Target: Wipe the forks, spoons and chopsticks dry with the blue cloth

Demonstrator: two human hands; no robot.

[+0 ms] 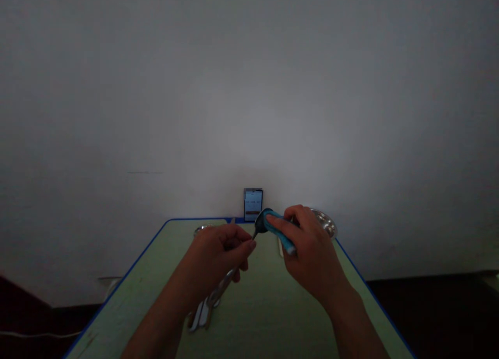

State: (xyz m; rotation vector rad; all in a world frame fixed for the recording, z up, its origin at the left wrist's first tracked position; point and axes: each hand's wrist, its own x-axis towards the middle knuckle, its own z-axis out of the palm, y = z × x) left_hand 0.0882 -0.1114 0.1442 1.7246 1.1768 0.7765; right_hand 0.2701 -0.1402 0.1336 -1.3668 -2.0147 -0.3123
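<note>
A metal spoon (259,226) is tilted above the table, its bowl pointing up and away from me. My left hand (220,252) pinches its handle between thumb and fingers. In my right hand (310,249) is a folded blue cloth (277,230), pressed by the fingers against the spoon's bowl. The cloth covers part of the bowl. Below my left hand, several utensils with pale and brown handles (204,313) lie together on the table, partly hidden by the hand and forearm.
A phone (253,205) with a lit screen stands against the wall at the table's far edge. A shiny metal bowl (326,223) sits behind my right hand. Another shiny metal rim (200,229) shows behind my left hand. The green table (265,317) has blue edging.
</note>
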